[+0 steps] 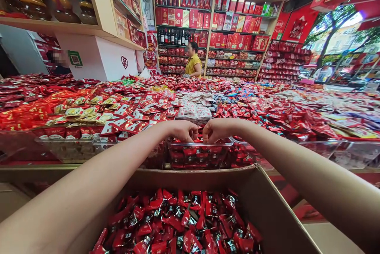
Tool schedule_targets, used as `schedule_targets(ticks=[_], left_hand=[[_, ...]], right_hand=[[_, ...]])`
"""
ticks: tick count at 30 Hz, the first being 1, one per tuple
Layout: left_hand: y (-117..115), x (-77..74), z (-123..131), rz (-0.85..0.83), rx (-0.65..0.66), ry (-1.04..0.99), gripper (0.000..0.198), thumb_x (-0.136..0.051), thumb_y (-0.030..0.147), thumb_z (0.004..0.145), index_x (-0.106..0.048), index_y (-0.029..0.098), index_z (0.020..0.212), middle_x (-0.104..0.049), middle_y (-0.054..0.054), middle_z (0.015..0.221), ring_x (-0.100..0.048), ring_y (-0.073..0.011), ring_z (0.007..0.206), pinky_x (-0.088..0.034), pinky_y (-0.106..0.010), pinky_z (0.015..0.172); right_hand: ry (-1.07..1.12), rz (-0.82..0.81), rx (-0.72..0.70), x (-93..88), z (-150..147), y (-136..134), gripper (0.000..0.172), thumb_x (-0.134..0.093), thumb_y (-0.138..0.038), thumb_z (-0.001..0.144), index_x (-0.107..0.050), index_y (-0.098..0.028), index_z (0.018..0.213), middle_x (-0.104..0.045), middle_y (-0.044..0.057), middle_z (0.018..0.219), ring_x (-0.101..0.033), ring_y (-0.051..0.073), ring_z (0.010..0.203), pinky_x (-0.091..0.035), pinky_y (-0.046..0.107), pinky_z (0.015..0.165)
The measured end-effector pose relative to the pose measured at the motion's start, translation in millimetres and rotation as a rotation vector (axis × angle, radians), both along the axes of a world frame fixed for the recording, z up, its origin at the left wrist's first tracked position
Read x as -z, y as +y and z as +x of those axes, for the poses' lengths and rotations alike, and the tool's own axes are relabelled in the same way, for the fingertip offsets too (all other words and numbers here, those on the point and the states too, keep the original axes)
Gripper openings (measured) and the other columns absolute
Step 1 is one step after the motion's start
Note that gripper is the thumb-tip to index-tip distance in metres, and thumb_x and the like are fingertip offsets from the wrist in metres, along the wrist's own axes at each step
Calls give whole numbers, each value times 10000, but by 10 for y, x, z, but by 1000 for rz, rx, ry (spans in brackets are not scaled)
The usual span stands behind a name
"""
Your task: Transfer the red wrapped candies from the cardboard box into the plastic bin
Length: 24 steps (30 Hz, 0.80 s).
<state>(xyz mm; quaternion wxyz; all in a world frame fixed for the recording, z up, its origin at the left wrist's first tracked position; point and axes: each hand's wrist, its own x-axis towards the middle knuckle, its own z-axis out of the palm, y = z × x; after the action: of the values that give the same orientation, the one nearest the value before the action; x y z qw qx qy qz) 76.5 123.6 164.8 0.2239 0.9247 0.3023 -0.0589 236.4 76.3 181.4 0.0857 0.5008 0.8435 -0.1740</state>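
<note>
My left hand (184, 129) and my right hand (219, 128) reach forward over a clear plastic bin (221, 142), side by side and a little apart. The fingers of both are curled and point down behind its front rim. Red wrapped candies (196, 156) show through the front wall, just below my fingertips. Whatever the fingers grip, if anything, is hidden. Nearer to me, below my forearms, an open cardboard box (190, 175) holds many loose red wrapped candies (184, 222) with dark labels.
Heaped packets (139, 107) in several clear bins spread left and right across the counter. White packets (196, 103) lie just beyond my hands. A person in a yellow top (193, 64) stands by the back shelves (213, 28). A white pillar (97, 58) rises at the left.
</note>
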Motion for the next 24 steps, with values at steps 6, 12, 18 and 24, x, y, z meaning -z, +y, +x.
schedule_targets(ticks=[6, 12, 18, 24], left_hand=[[-39, -51, -57, -25, 4, 144, 257, -652, 349, 474, -602, 192, 670, -567, 50, 602, -476, -108, 580, -325, -175, 470], [-100, -49, -58, -6, -29, 159, 284, -654, 396, 444, -619, 189, 636, -552, 49, 549, -450, -98, 510, -305, -186, 430], [-123, -69, -85, -39, -74, 136, 294, -634, 401, 454, -607, 186, 654, -537, 49, 538, -445, -96, 501, -321, -178, 419], [-118, -39, -75, -40, -130, 109, 290, -648, 365, 436, -581, 179, 648, -543, 40, 561, -459, -106, 511, -335, -185, 423]], right_hand=[[-55, -91, -65, 40, -124, 94, 293, -577, -328, 560, -655, -182, 802, -620, -11, 694, -486, 113, 605, -337, 188, 501], [-9, -190, -84, 158, -121, 184, 381, -610, -401, 517, -658, -179, 823, -627, -4, 705, -481, 103, 576, -353, 186, 493], [38, -394, -45, 189, -71, 266, 450, -618, -393, 524, -623, -185, 923, -629, -3, 737, -508, 102, 570, -391, 189, 502], [1, -470, -22, 207, -43, 298, 509, -629, -378, 522, -577, -207, 998, -620, -11, 733, -493, 85, 508, -392, 193, 467]])
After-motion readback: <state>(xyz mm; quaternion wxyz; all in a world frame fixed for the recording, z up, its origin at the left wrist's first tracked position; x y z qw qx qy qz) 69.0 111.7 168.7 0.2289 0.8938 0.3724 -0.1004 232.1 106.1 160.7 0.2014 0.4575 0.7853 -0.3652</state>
